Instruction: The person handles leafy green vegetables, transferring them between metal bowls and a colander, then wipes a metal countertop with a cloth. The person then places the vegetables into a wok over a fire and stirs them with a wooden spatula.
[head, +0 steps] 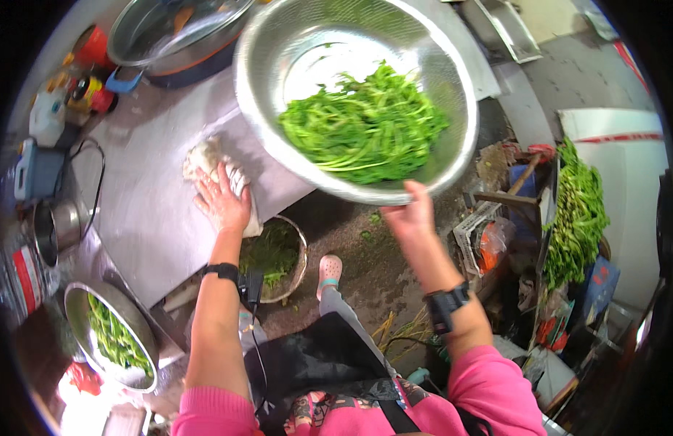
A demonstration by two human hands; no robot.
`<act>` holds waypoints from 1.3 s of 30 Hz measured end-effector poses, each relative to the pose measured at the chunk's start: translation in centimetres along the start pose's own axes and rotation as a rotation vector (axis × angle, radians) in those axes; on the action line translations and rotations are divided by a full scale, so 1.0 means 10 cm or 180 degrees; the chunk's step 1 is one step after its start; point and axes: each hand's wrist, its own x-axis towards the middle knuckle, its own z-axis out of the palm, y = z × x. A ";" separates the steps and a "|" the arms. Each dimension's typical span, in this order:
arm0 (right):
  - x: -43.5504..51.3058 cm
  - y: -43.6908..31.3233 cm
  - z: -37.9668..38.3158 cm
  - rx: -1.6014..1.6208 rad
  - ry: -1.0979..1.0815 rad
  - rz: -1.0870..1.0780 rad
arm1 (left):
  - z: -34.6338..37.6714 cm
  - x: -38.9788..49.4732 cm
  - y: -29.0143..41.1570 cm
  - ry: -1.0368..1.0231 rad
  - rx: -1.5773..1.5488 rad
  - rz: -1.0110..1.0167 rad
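My left hand (223,199) presses flat, fingers spread, on a bunched, pale cloth (210,155) near the edge of the metal table (145,207). With my right hand (410,215) I grip the near rim of a large perforated metal colander (254,117). The thumb is over the rim and the fingers are beneath it. A heap of leafy green vegetables (363,125) with pale stems lies inside, towards the near side. The colander is tilted and reaches past the table edge; whether its far side rests on anything I cannot tell.
Below the table edge stands a basket (301,245) of greens. A metal bowl (72,305) of cut green vegetables is at the left. A large pot (178,62), bottles (93,94) and a dark cord (100,188) occupy the back and left. More leafy greens (576,218) lie right.
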 end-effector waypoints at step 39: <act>3.12 -0.53 -0.35 -0.5908 0.0106 -0.3912 | 0.94 1.59 1.72 0.0971 -0.0824 0.2470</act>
